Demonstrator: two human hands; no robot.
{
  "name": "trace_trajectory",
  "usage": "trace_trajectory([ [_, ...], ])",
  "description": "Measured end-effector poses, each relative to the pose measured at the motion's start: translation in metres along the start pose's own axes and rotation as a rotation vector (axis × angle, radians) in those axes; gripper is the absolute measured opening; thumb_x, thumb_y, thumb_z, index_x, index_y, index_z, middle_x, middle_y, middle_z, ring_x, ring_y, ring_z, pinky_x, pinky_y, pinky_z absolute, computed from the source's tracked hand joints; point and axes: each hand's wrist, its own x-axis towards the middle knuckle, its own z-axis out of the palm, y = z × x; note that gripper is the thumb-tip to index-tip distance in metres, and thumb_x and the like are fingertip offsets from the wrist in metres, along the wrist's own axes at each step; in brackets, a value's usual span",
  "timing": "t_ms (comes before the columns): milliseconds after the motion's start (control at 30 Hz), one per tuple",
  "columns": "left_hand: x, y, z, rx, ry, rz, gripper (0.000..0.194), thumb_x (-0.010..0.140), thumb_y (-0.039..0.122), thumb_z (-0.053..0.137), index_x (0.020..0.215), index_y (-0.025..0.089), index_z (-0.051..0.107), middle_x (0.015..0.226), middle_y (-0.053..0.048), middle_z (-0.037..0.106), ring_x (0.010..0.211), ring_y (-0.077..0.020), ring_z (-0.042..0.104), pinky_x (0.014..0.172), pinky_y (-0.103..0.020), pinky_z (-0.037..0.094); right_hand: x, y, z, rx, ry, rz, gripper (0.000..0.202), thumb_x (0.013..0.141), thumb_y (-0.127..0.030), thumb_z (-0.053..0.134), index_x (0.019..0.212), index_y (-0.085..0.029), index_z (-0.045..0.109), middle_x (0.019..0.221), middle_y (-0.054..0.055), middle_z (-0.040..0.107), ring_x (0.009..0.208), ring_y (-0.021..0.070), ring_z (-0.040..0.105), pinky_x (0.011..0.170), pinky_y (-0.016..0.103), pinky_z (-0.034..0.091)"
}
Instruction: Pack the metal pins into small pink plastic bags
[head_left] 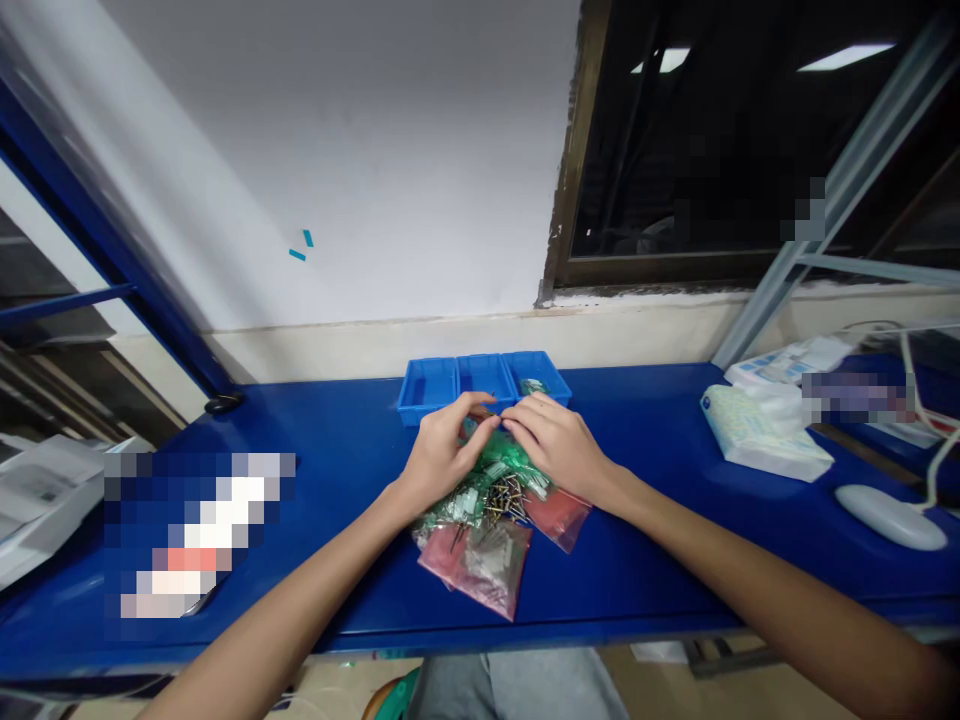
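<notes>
Between my two hands is a green plastic bag (516, 458), its upper edge pinched at my fingertips. My left hand (448, 448) grips it from the left, thumb and forefinger curled toward each other. From the right, my right hand (559, 440) closes on it, the fingers bent over and partly hiding the bag. Just below lies a loose pile of small metal screws (506, 498). Around the pile are another green bag with a white label (466, 503), a pink-and-clear bag (480, 565) toward me and a red bag (559, 515) at the right.
Three joined blue bins (427, 385) stand behind my hands; the right one holds a small packet (534, 386). A tissue pack (765, 432) and a white mouse-shaped device (891, 516) lie right on the blue table (337, 520). Papers (45, 500) sit at the left.
</notes>
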Motion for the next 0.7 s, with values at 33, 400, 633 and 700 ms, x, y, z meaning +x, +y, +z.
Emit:
trace_trajectory([
  [33, 0.001, -0.001, -0.001, 0.024, 0.015, 0.001, 0.024, 0.098, 0.026, 0.055, 0.120, 0.016, 0.058, 0.098, -0.007, 0.070, 0.084, -0.0157, 0.066, 0.067, -0.026, 0.052, 0.003, 0.003, 0.000, -0.058, -0.005, -0.003, 0.028, 0.103, -0.023, 0.039, 0.103, -0.016, 0.067, 0.097, 0.010, 0.068, 0.096, 0.0229, 0.058, 0.086, 0.037, 0.047],
  [400, 0.012, 0.012, -0.018, 0.145, 0.026, 0.045, 0.018, 0.097, 0.019, 0.048, 0.109, 0.015, 0.061, 0.101, -0.008, 0.064, 0.091, -0.0172, 0.061, 0.075, -0.030, 0.053, 0.034, 0.032, 0.008, -0.274, 0.000, 0.041, 0.029, 0.099, -0.018, 0.042, 0.113, -0.015, 0.067, 0.101, 0.014, 0.066, 0.099, 0.0275, 0.053, 0.084, 0.041, 0.045],
  [633, -0.020, 0.116, -0.039, -0.060, -0.121, 0.048, 0.020, 0.098, 0.023, 0.049, 0.103, 0.028, 0.068, 0.094, -0.004, 0.070, 0.084, -0.0200, 0.067, 0.072, -0.038, 0.060, -0.004, 0.010, -0.015, -0.103, 0.001, 0.020, 0.027, 0.099, -0.021, 0.043, 0.107, -0.017, 0.069, 0.102, 0.012, 0.067, 0.098, 0.0268, 0.055, 0.091, 0.044, 0.046],
  [700, -0.054, 0.136, -0.047, 0.075, -0.184, 0.104, 0.026, 0.095, 0.030, 0.052, 0.113, 0.038, 0.068, 0.096, -0.004, 0.071, 0.084, -0.0235, 0.068, 0.065, -0.042, 0.061, -0.006, 0.009, -0.016, -0.072, 0.017, 0.043, 0.027, 0.099, -0.021, 0.044, 0.107, -0.018, 0.069, 0.102, 0.011, 0.068, 0.098, 0.0260, 0.056, 0.093, 0.043, 0.046],
])
